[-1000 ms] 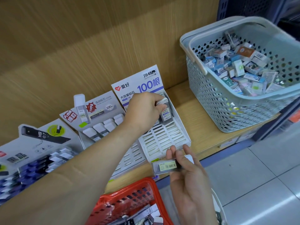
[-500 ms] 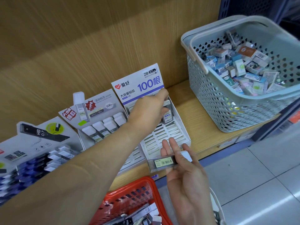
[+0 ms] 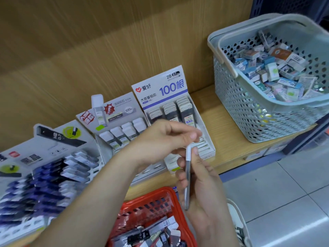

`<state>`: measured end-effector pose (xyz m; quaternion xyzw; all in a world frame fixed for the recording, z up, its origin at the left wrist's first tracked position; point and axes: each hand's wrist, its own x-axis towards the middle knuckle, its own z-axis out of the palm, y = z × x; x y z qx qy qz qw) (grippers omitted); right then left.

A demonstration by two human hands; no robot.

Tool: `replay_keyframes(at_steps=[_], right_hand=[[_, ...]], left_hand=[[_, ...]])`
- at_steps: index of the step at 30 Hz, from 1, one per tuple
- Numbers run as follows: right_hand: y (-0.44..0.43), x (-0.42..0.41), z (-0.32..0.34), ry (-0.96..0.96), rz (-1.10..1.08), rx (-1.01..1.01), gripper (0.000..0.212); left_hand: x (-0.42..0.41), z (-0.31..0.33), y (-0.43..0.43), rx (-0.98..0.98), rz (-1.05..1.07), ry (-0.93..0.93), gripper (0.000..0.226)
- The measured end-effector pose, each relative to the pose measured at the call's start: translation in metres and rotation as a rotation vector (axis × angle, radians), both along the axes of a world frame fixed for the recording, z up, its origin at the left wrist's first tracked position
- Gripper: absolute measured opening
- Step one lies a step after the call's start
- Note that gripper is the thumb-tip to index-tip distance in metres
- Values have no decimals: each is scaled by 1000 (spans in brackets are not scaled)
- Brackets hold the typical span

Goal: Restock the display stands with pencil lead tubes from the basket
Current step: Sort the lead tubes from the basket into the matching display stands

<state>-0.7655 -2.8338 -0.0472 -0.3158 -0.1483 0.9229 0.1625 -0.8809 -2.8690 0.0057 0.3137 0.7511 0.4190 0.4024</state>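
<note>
Here, the right hand (image 3: 202, 186) grip holds a lead tube (image 3: 188, 175); the left hand (image 3: 160, 138) pinches its cap (white).

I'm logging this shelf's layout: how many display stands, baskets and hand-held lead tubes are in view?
Display stands: 3 (left, middle, right)
Baskets: 2 (grey, red)
Lead tube held in the right hand: 1
Total: 6
</note>
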Motion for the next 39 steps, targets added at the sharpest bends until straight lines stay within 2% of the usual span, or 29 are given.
replay_keyframes(at_steps=[2, 5, 9, 11, 13, 16, 19, 24, 27, 31, 33, 39], right_hand=[[-4, 0, 3, 25, 73, 2, 29], [-9, 1, 5, 42, 188, 25, 29], [-12, 1, 7, 18, 367, 143, 36], [-14, 0, 5, 15, 375, 195, 30], [-16, -2, 2, 7, 329, 243, 23], [-21, -7, -4, 11, 284, 304, 19], [-28, -9, -11, -31, 316, 413, 19], [-42, -22, -26, -207, 334, 642, 25], [-50, -31, -33, -249, 282, 796, 8], [-60, -35, -42, -280, 326, 985, 19], [-65, -35, -46, -299, 367, 1114, 24], [-76, -37, -60, -342, 395, 1388, 34]], left_hand=[[6, 0, -22, 44, -16, -112, 29], [11, -4, -44, 147, 94, -188, 28], [16, -6, -58, 250, 390, -55, 17], [14, -6, -64, 290, 569, 31, 16], [13, -4, -72, 298, 661, 85, 16], [17, 0, -87, 251, 637, 66, 11], [19, -4, -95, 141, 575, 115, 24], [5, -7, -108, 99, 678, 131, 20], [-18, -3, -120, 95, 799, 325, 16], [-53, -6, -127, -4, 759, 637, 12], [-60, -12, -124, -69, 705, 753, 22], [-65, -29, -119, -122, 590, 872, 24]])
